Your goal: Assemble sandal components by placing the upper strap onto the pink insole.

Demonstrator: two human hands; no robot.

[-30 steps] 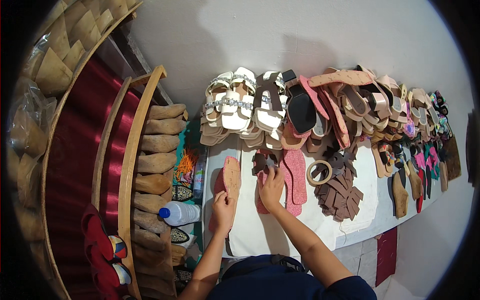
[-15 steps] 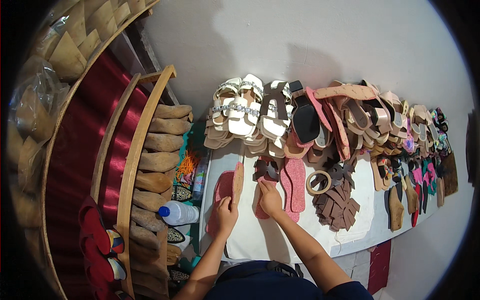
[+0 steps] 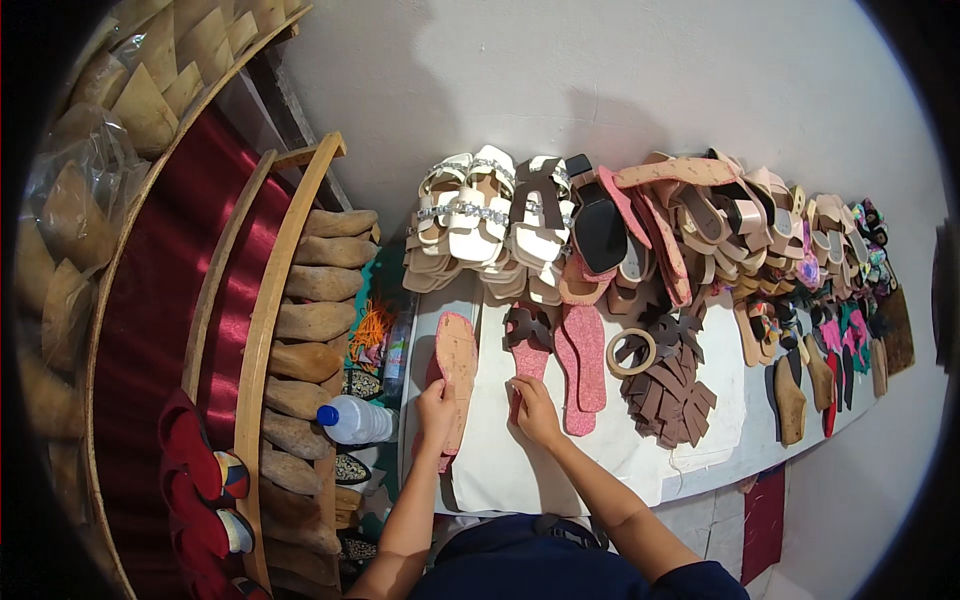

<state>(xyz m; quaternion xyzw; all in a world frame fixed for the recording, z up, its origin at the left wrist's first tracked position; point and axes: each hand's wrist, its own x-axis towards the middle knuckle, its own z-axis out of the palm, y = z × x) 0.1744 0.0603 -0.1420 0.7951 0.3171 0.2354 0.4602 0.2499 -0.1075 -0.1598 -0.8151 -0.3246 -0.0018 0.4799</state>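
Note:
My left hand [image 3: 435,412] is closed on the edge of a sole [image 3: 459,365], which turns its tan face up over the left of the white sheet. Part of a pink sole shows beneath it. To the right, my right hand [image 3: 537,411] pinches the lower end of a speckled pink sole [image 3: 528,368]. A dark brown cut-out strap [image 3: 528,328] lies across the upper part of that sole. Beside this hand rests an overlapping pair of pink soles [image 3: 582,370], untouched.
White sandals [image 3: 480,215] are stacked along the wall, with more footwear [image 3: 705,215] to their right. A tape roll [image 3: 631,352] sits by a pile of brown straps [image 3: 672,405]. Left of the table are a water bottle [image 3: 355,420] and a rack of wooden lasts [image 3: 318,320].
The left sole has turned so its tan face shows broadly. My right hand has slid from beside the strap down to the sole's lower end.

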